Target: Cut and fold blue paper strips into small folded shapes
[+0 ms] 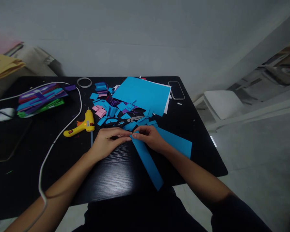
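Observation:
A long blue paper strip point(148, 162) slants down toward the table's front edge, its upper end pinched between both hands. My left hand point(111, 140) closes thumb and fingers on that end from the left. From the right, my right hand point(149, 137) grips the same end, fingertips nearly touching the left ones. Just beyond the hands lie dark-handled scissors point(128, 120) among small blue pieces point(112, 111). Under my right wrist, a larger blue sheet point(176, 141) rests on the table. A yellow glue gun point(83, 124) is beside my left hand.
On the black table point(111, 180) are a blue sheet over white paper point(145, 95), pink pieces point(100, 111), a tape ring point(84, 82), a phone point(176, 90) and a coloured paper bundle point(42, 98). A white cable point(42, 167) crosses my left forearm. A white chair point(222, 103) stands right.

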Motion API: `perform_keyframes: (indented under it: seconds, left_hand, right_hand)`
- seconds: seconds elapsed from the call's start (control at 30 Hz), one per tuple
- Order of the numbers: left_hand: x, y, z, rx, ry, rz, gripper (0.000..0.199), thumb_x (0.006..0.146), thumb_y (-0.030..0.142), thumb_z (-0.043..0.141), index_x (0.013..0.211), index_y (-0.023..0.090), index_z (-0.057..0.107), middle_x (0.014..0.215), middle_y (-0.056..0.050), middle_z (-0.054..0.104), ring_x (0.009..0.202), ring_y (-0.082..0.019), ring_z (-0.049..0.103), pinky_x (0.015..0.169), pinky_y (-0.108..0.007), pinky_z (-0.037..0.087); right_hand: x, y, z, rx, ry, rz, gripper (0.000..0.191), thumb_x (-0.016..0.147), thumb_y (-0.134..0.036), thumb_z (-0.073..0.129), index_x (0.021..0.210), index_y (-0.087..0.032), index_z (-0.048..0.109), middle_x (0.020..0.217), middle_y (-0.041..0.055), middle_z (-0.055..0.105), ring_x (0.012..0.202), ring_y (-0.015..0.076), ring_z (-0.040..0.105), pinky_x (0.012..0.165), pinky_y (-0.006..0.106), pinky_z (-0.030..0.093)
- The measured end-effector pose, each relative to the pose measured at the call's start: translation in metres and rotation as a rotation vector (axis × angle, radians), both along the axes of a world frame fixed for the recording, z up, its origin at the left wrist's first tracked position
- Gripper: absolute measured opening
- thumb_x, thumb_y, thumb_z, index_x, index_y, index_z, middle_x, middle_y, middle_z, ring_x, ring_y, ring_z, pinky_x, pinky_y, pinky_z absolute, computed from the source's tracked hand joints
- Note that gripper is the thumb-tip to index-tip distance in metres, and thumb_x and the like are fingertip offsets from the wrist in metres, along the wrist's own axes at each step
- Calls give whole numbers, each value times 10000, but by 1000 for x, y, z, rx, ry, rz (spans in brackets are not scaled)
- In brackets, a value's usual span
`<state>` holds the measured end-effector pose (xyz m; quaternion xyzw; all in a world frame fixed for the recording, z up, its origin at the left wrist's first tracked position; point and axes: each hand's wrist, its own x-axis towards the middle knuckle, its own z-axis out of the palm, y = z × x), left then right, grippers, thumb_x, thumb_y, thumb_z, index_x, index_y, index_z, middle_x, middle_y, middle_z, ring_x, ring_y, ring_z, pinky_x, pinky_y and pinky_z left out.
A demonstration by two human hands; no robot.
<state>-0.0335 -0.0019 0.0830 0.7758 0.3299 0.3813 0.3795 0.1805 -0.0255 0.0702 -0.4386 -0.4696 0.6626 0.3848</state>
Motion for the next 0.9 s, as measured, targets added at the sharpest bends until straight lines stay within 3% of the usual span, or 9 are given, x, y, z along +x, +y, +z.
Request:
perform_keyframes:
  seconds: [0.43, 0.9]
  left_hand:
    - [0, -1, -2, -1, -3, 9, 129, 838, 257, 821, 961, 222, 822, 840, -4, 803, 706, -124, 729, 656, -192, 550]
    - [1, -2, -2, -40, 9, 29, 154, 845, 328, 812, 952, 217, 828, 835, -27, 807, 679, -139, 726, 631, -213, 564]
  right_hand:
    - [1, -1, 1, 16, 6, 20, 240, 789, -427, 772, 816, -203, 690, 750, -11, 661, 676, 147, 595, 683, 299, 482]
    - [1, 0, -2, 35, 15, 28, 254, 803, -445, 774, 821, -204, 695, 763, -3, 673, 711, 160, 616, 713, 313, 496]
